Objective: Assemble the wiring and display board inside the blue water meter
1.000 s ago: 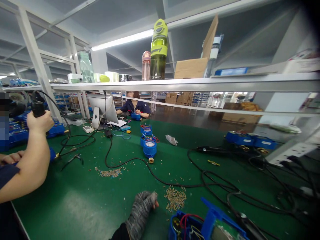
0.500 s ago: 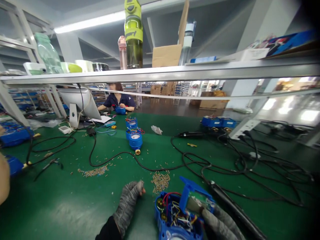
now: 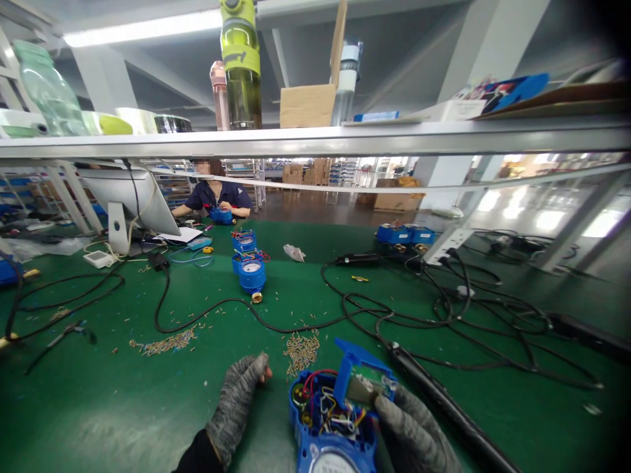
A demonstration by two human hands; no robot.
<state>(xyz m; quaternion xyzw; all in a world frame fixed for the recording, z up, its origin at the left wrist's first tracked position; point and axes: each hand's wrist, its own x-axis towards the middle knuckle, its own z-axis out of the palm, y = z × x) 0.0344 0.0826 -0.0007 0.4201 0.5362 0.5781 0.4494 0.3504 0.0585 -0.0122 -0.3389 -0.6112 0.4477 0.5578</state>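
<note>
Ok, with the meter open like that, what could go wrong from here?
The right hand grips the hinged lid of the open blue meter housing; its exposed coloured wires might snag. The left hand rests near the loose pile of small brass pins, which could scatter. The black cable lies close beside the housing.

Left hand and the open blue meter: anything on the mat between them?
In the head view, only bare green mat separates the left hand from the open blue meter. The pile of small pins sits just beyond that gap.
</note>
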